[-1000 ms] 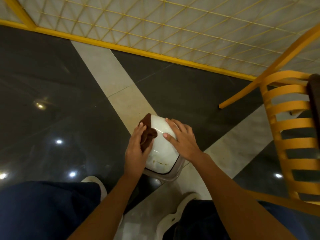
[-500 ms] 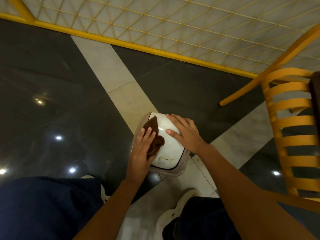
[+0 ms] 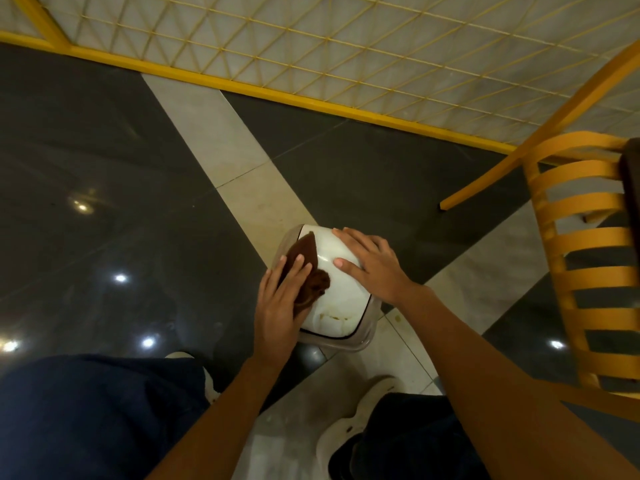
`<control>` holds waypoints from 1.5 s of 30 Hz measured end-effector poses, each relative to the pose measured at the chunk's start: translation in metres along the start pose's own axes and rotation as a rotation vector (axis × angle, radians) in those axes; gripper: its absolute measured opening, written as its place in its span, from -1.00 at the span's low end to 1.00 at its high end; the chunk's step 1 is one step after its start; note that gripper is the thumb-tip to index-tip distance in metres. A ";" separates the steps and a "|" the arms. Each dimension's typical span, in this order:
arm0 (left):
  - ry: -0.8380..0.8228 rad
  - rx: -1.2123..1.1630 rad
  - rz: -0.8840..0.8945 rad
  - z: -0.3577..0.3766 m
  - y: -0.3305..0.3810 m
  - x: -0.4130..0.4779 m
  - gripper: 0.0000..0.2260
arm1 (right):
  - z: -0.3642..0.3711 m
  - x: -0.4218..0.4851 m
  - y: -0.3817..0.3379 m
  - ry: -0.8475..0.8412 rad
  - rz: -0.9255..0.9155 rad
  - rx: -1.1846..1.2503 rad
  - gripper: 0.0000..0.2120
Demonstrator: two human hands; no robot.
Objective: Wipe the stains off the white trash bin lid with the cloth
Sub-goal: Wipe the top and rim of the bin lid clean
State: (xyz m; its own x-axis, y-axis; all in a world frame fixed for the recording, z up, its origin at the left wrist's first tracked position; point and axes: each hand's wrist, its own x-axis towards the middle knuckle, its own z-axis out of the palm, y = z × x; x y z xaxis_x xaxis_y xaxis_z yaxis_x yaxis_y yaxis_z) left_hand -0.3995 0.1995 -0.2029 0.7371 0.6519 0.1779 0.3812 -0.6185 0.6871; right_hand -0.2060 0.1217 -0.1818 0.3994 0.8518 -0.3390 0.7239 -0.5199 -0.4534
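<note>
A small white trash bin lid sits on the floor between my feet, with yellowish stains near its front edge. A dark brown cloth lies on the lid's left side. My left hand presses the cloth flat against the lid with straight fingers. My right hand rests on the lid's right side, fingers spread over its top and edge.
A yellow wooden chair stands close on the right, one leg reaching toward the bin. A yellow-framed mesh panel runs along the back. The floor is glossy dark tile crossed by pale strips. My white shoes flank the bin.
My left hand slid the cloth along the lid's left side, spreading it flatter toward the far corner. My right hand stayed on the lid's right side.
</note>
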 end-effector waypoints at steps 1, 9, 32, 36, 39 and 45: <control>0.012 -0.003 0.021 -0.001 -0.002 -0.005 -0.53 | 0.001 0.000 0.000 -0.001 0.000 0.003 -0.41; 0.017 0.036 -0.100 0.003 0.018 0.041 -0.57 | -0.003 0.000 -0.001 -0.015 -0.007 0.007 -0.46; -0.024 -0.085 0.004 -0.006 0.009 0.000 -0.47 | -0.002 -0.003 -0.002 -0.014 0.000 0.038 -0.46; 0.020 -0.118 -0.034 0.011 0.022 0.011 -0.54 | -0.001 -0.001 -0.002 -0.004 0.005 0.033 -0.45; -0.036 -0.062 0.069 0.030 0.025 -0.001 -0.51 | -0.002 -0.002 -0.002 -0.003 0.012 0.027 -0.48; -0.143 0.008 0.264 0.011 -0.006 -0.006 -0.48 | 0.000 -0.002 -0.003 0.000 0.014 0.025 -0.50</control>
State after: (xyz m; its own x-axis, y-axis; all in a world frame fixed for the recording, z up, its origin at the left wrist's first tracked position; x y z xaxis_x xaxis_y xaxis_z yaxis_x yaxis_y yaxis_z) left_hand -0.4000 0.1942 -0.2161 0.8823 0.4001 0.2479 0.1702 -0.7623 0.6245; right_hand -0.2091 0.1218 -0.1794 0.4091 0.8447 -0.3453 0.7044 -0.5328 -0.4689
